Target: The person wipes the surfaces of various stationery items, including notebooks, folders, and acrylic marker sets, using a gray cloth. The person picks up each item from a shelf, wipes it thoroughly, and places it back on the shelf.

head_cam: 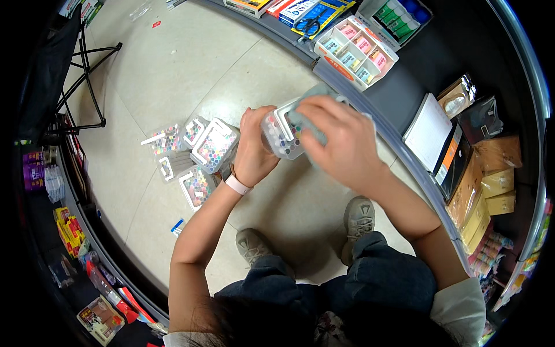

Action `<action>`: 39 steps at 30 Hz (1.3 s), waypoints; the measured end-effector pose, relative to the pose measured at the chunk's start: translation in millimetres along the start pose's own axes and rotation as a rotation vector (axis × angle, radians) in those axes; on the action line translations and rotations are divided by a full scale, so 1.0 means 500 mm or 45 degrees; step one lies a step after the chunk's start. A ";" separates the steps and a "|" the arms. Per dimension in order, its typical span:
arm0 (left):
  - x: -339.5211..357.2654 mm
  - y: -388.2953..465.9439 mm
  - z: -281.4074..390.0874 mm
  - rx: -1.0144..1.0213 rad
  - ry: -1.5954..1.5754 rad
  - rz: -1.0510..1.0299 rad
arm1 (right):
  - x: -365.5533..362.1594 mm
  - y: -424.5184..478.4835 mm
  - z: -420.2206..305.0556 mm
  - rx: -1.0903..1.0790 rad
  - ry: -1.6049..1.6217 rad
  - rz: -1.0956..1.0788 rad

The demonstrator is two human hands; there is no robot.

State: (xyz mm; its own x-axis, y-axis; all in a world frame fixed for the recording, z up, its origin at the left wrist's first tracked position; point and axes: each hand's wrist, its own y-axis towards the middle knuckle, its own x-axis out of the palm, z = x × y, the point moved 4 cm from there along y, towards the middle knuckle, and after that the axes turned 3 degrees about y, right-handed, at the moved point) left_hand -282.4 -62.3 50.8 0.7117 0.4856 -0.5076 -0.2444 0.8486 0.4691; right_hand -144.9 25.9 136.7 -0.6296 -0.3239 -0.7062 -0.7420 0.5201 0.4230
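My left hand (256,149) grips a clear plastic case (282,136) of markers with colored ends and a white handle. A grey cloth (318,123) is in my right hand (340,141), pressed against the case's upper side and partly hidden by my fingers. The right hand is slightly blurred. On the floor left of my left wrist sit several similar clear cases; the largest marker case (215,145) also has a white handle. Another case (175,164), with greyish contents, stands beside it.
A shelf (390,106) curves along the right, bearing an eraser display box (356,52), a notepad (429,132) and kraft-colored packs (496,156). A black folding-frame seat (82,82) stands at left, above another stocked shelf (110,243). A small blue-and-white packet (177,227) lies on the floor.
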 end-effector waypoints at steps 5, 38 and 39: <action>0.007 0.010 0.000 0.044 0.081 -0.076 | -0.008 -0.001 -0.016 0.182 0.098 -0.131; 0.017 -0.001 -0.006 -0.007 0.036 -0.096 | -0.068 0.017 0.054 0.350 -0.199 -0.199; 0.016 -0.012 -0.016 -0.074 -0.061 -0.072 | -0.078 0.017 0.059 0.337 -0.080 -0.210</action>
State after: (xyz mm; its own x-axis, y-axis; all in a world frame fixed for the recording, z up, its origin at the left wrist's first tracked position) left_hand -280.4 -61.8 38.3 0.7560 0.4268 -0.4963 -0.2396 0.8860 0.3970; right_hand -119.8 66.3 151.2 -0.4840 -0.3762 -0.7901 -0.7421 0.6549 0.1428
